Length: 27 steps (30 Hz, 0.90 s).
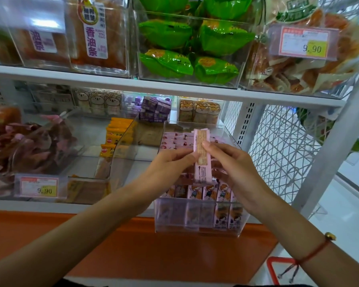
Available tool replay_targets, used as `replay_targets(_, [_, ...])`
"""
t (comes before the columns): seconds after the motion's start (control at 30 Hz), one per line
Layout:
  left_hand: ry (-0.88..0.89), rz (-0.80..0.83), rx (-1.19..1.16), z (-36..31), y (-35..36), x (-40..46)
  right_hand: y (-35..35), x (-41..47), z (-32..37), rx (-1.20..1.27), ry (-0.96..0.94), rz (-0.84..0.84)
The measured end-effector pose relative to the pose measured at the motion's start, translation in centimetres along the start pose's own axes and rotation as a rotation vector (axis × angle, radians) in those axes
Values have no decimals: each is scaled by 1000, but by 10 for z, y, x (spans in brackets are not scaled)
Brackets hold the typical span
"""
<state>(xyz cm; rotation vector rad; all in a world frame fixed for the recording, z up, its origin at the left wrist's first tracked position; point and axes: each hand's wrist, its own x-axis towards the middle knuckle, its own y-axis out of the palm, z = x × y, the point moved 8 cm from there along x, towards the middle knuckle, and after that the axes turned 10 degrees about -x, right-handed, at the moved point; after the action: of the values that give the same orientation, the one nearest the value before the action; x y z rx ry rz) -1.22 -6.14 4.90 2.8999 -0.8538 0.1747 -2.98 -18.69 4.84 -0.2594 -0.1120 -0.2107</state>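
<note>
Both hands hold one pink snack packet (202, 156) upright above a clear acrylic bin (197, 227) — the left hand (170, 164) pinches its left edge, the right hand (232, 162) grips its right side, thumb on the front. The bin holds rows of like pink packets (211, 192) standing on end. To the left lie orange packets (117, 139) and a 9.90 price tag (39, 187); on the shelf above, green packets (193, 48) fill another clear bin.

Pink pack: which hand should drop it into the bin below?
Right, probably. The right hand grips the pack round its middle, thumb in front, and hangs directly over the clear bin. The left hand only pinches the pack's left edge, reaching in from the side.
</note>
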Motion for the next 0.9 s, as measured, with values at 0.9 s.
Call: replay_targets(0.9, [243,-186,-110,-30,-26,-4,11,-3,21,-192,-277,158])
